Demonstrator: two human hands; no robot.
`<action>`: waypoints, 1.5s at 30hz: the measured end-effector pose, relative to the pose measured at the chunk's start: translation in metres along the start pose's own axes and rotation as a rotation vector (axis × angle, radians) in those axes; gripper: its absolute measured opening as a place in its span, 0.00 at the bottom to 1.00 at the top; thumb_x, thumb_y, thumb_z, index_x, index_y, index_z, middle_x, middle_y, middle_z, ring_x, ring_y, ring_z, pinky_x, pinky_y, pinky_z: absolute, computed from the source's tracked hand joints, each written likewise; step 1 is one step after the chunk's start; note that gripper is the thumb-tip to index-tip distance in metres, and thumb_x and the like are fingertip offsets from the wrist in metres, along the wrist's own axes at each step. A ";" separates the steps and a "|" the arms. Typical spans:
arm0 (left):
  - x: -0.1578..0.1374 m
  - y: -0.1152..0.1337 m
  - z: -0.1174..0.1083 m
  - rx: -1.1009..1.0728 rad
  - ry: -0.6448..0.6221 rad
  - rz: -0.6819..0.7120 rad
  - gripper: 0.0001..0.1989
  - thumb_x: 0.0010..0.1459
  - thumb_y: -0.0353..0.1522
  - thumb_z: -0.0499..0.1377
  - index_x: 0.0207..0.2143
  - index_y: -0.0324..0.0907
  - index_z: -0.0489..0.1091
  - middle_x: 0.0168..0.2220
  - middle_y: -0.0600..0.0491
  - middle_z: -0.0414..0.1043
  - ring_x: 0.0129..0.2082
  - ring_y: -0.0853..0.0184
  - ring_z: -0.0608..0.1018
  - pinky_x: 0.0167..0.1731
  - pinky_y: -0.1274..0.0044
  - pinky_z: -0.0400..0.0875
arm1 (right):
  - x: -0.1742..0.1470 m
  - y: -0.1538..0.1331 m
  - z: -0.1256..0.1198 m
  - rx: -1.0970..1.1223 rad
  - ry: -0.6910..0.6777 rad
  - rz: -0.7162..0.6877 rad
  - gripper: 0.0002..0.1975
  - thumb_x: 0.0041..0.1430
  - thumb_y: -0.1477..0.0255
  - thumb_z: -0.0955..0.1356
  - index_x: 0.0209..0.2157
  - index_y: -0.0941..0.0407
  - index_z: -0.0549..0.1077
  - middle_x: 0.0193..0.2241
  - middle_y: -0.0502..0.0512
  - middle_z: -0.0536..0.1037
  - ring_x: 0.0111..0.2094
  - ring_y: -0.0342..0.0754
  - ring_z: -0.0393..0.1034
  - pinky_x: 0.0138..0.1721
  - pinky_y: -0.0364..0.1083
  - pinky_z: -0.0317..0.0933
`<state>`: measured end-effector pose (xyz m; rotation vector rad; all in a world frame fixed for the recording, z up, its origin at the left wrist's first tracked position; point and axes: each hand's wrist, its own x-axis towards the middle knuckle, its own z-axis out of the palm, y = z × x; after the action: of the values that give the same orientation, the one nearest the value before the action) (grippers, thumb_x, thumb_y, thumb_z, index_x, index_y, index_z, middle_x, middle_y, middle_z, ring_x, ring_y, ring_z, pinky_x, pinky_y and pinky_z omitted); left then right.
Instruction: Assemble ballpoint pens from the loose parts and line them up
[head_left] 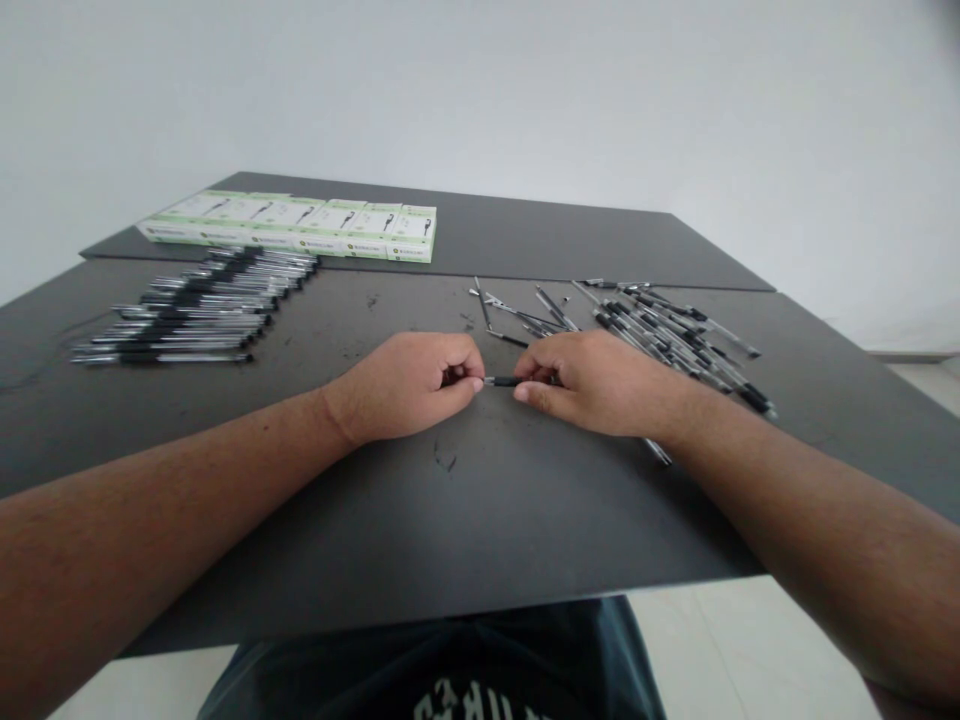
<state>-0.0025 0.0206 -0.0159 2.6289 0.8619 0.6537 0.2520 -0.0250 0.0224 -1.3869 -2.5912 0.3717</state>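
Between my two hands lies a pen (504, 381) with a black grip and a pale metal-looking tip pointing left. My right hand (592, 382) is closed around its barrel, most of which is hidden by the fingers. My left hand (424, 388) pinches at the tip end; whether a small part sits between those fingertips is hidden. Just beyond my right hand lie loose pens and thin pen parts (551, 308). A larger heap of clear-barrelled pens (675, 345) spreads to the right, partly behind that hand.
On the left, a row of pens with black grips (195, 310) lies side by side. Behind it stand several white-and-green boxes (300, 225) in a line. The dark grey table (420, 530) has a seam across it, and its front edge is close to my lap.
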 end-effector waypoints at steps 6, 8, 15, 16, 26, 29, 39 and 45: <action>0.001 0.001 -0.001 0.006 -0.020 -0.015 0.06 0.63 0.35 0.60 0.35 0.43 0.76 0.30 0.56 0.78 0.29 0.68 0.77 0.32 0.76 0.66 | 0.000 0.001 0.000 -0.046 -0.013 -0.025 0.10 0.70 0.65 0.68 0.39 0.55 0.79 0.33 0.53 0.82 0.32 0.47 0.73 0.34 0.45 0.57; 0.001 0.001 -0.002 0.006 -0.024 -0.019 0.06 0.63 0.35 0.60 0.35 0.43 0.76 0.30 0.56 0.78 0.29 0.68 0.77 0.32 0.76 0.66 | 0.000 0.001 0.000 -0.067 -0.025 -0.067 0.13 0.72 0.65 0.65 0.39 0.56 0.79 0.36 0.55 0.83 0.35 0.48 0.74 0.37 0.46 0.58; 0.000 0.001 -0.001 0.006 -0.026 -0.022 0.07 0.63 0.35 0.60 0.35 0.43 0.76 0.30 0.56 0.78 0.29 0.68 0.77 0.32 0.76 0.65 | 0.000 0.000 0.000 -0.002 0.007 0.023 0.08 0.65 0.65 0.72 0.41 0.55 0.79 0.31 0.51 0.82 0.31 0.46 0.72 0.33 0.44 0.56; 0.000 0.001 -0.001 0.007 -0.024 -0.022 0.07 0.63 0.35 0.60 0.35 0.43 0.76 0.30 0.56 0.78 0.29 0.68 0.77 0.32 0.76 0.65 | 0.000 0.000 0.000 -0.018 0.000 0.013 0.08 0.66 0.65 0.71 0.39 0.55 0.79 0.31 0.51 0.81 0.31 0.46 0.72 0.33 0.44 0.56; 0.001 0.001 -0.001 0.017 -0.009 -0.027 0.07 0.63 0.35 0.59 0.36 0.43 0.76 0.30 0.56 0.78 0.29 0.67 0.77 0.33 0.76 0.66 | 0.003 0.005 0.002 -0.099 -0.023 -0.032 0.16 0.75 0.64 0.63 0.42 0.56 0.80 0.37 0.56 0.84 0.37 0.50 0.74 0.37 0.46 0.58; 0.001 0.001 -0.001 0.017 -0.008 -0.039 0.07 0.63 0.35 0.59 0.36 0.44 0.76 0.29 0.56 0.78 0.29 0.67 0.77 0.33 0.76 0.66 | 0.002 0.004 0.002 -0.059 -0.001 0.001 0.13 0.72 0.64 0.66 0.46 0.55 0.80 0.40 0.56 0.85 0.39 0.50 0.76 0.39 0.46 0.61; 0.001 0.000 -0.001 0.027 -0.004 -0.028 0.07 0.63 0.35 0.60 0.36 0.43 0.76 0.29 0.56 0.78 0.28 0.68 0.77 0.31 0.76 0.65 | 0.002 0.002 0.000 -0.108 -0.015 -0.028 0.14 0.73 0.66 0.64 0.41 0.56 0.80 0.38 0.57 0.83 0.39 0.51 0.75 0.39 0.47 0.60; 0.000 0.000 -0.001 0.020 -0.005 -0.026 0.07 0.63 0.36 0.60 0.36 0.44 0.77 0.29 0.56 0.78 0.28 0.68 0.77 0.31 0.76 0.64 | 0.001 0.003 0.001 -0.044 0.038 0.017 0.10 0.67 0.64 0.70 0.45 0.54 0.79 0.38 0.54 0.84 0.37 0.49 0.76 0.37 0.46 0.60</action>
<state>-0.0030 0.0212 -0.0154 2.6313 0.9046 0.6348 0.2540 -0.0229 0.0207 -1.4164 -2.5733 0.2899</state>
